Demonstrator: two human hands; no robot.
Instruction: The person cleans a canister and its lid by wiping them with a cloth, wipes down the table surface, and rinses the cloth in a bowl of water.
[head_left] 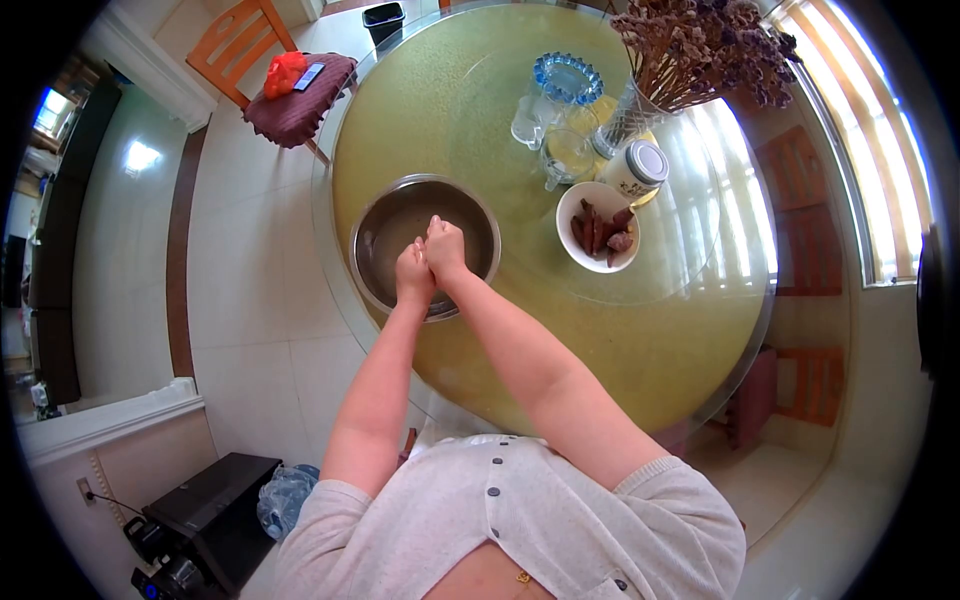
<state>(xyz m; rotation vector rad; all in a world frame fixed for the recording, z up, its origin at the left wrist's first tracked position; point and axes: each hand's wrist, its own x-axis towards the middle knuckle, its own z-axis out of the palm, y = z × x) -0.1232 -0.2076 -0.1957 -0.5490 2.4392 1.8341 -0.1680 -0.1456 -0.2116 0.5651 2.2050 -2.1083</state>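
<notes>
Both hands are together over a round metal basin [370,243] on the glass-topped table. My left hand [414,270] is closed, its fingers curled against the other hand. Touching it, my right hand [445,246] is closed too, with the thumb side up. Anything between the two hands is hidden or too small to name. The basin looks to hold water, and the hands are above its lower right part. To the right of the basin sits a white bowl [571,250] with several dark reddish-brown pieces in it.
Beyond the bowl stand a lidded jar [640,170], glass cups [567,157], a blue-rimmed glass dish [568,78] and a vase of dried flowers [625,122]. A chair [300,115] with a red bag and a phone is at the upper left.
</notes>
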